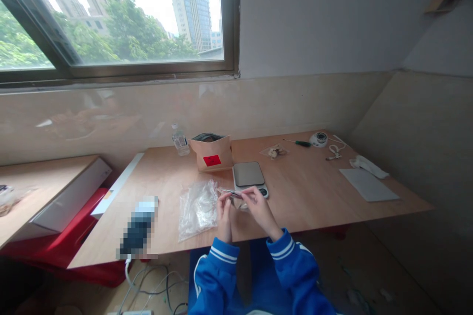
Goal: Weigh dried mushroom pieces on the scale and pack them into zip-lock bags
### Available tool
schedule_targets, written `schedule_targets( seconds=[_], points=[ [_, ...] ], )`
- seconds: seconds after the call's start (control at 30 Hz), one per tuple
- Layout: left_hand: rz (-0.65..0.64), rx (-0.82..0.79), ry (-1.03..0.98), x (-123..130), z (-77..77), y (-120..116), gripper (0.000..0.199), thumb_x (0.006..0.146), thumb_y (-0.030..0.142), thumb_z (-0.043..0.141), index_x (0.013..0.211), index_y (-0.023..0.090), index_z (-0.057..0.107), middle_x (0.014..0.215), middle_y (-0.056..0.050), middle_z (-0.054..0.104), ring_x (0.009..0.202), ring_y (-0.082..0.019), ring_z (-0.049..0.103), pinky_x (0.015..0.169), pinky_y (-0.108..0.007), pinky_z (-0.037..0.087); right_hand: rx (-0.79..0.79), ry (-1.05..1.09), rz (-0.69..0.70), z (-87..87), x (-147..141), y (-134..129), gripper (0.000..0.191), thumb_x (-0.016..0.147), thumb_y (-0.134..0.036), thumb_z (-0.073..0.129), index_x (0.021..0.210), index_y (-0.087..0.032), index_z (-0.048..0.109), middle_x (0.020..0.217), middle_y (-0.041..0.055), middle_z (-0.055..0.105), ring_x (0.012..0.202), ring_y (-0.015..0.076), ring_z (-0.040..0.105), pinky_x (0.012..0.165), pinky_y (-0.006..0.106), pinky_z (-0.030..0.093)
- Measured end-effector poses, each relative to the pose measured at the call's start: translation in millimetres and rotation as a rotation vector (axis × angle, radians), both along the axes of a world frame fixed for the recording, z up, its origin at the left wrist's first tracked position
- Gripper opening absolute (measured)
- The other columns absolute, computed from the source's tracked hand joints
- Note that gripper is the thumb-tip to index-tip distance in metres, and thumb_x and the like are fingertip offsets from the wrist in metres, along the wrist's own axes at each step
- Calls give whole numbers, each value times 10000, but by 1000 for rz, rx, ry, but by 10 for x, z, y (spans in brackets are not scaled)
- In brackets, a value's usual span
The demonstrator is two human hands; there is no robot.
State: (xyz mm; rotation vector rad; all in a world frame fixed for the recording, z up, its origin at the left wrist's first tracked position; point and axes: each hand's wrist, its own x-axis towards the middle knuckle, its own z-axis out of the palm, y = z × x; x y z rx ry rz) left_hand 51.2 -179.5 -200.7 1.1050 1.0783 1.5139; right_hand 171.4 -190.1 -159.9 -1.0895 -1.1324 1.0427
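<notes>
Both hands meet just in front of the scale (249,174), at its near left corner. The left hand (224,210) has its fingers pinched on one end of a small clear packet (233,193), and the right hand (257,205) grips the other end; something dark shows there, too small to identify. Left of the scale, on the near side, crumpled clear plastic bags (198,212) lie on the desk (303,196). An open brown paper bag (214,150) with a red label stands at the scale's far left, with a bottle (180,141) beyond it. To the scale's far right are a bag of brownish pieces (275,152), a green-handled screwdriver (303,144) and a white dome camera (319,139).
</notes>
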Motion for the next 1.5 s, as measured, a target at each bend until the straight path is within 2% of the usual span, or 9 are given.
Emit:
schedule_targets(
  seconds=[0.17, 0.33, 0.47, 0.57, 0.7, 0.87, 1.1, 1.3, 1.5],
  points=[
    [69, -9, -69, -129, -35, 94, 514, 800, 433, 631, 1245, 243, 458, 1396, -96, 447, 1311, -231, 417, 1097, -407, 332, -65, 93, -109, 124, 215, -8, 379, 761, -534, 666, 872, -173, 647, 906, 114, 744, 906, 266, 704, 854, 414, 542],
    [-225, 27, 82, -194, 94, 132, 285, 808, 431, 622, 921, 175, 674, 1205, -106, 614, 1188, -256, 532, 1036, -391, 390, -82, 182, -116, 129, 304, -41, 378, 768, -549, 657, 866, -184, 634, 887, 118, 751, 851, 274, 715, 818, 429, 552],
    [-98, 20, -1, -156, 221, 238, 286, 772, 457, 655, 800, 172, 658, 797, -41, 669, 820, -185, 630, 802, -315, 499, -70, 210, 29, 141, 348, -82, 453, 724, -482, 730, 1068, -218, 600, 1080, 107, 714, 1051, 268, 656, 915, 435, 513],
    [8, 20, -89, -124, 285, 326, 303, 756, 471, 668, 783, 171, 628, 739, -14, 640, 730, -148, 601, 720, -271, 492, -82, 165, 74, 157, 357, -113, 528, 669, -428, 784, 1117, -219, 601, 1107, 97, 704, 1073, 267, 643, 964, 452, 482],
    [55, 37, -85, -84, 319, 320, 342, 762, 503, 654, 743, 169, 581, 684, 8, 581, 641, -112, 538, 618, -223, 451, -104, 185, -71, 167, 326, -136, 398, 740, -545, 684, 905, -184, 658, 962, 103, 739, 947, 277, 684, 874, 437, 529],
    [37, 7, -34, -30, 334, 224, 424, 757, 589, 615, 718, 178, 521, 554, 60, 423, 484, -70, 374, 454, -194, 325, -104, 181, -279, 156, 247, -129, 414, 770, -586, 634, 858, -183, 657, 666, 26, 689, 656, 201, 665, 653, 313, 532],
    [36, -26, -31, -137, 370, 271, 448, 735, 620, 611, 708, 176, 558, 569, 44, 486, 518, -87, 449, 496, -210, 381, -70, 122, -275, 163, 241, -123, 412, 781, -587, 619, 861, -184, 642, 640, 19, 665, 619, 184, 632, 582, 279, 495],
    [1, -72, -47, -208, 412, 288, 377, 668, 511, 720, 814, 167, 668, 784, -33, 688, 786, -186, 635, 752, -311, 498, -77, 72, -319, 184, 328, -138, 412, 760, -577, 645, 876, -183, 635, 703, 45, 697, 653, 206, 653, 566, 285, 500],
    [-50, -97, -23, -224, 392, 307, 368, 645, 496, 741, 805, 166, 716, 824, -46, 716, 850, -207, 637, 836, -342, 491, -50, 30, -386, 137, 503, -144, 391, 746, -536, 676, 875, -167, 669, 806, 63, 720, 713, 201, 668, 714, 331, 529]
  ],
)
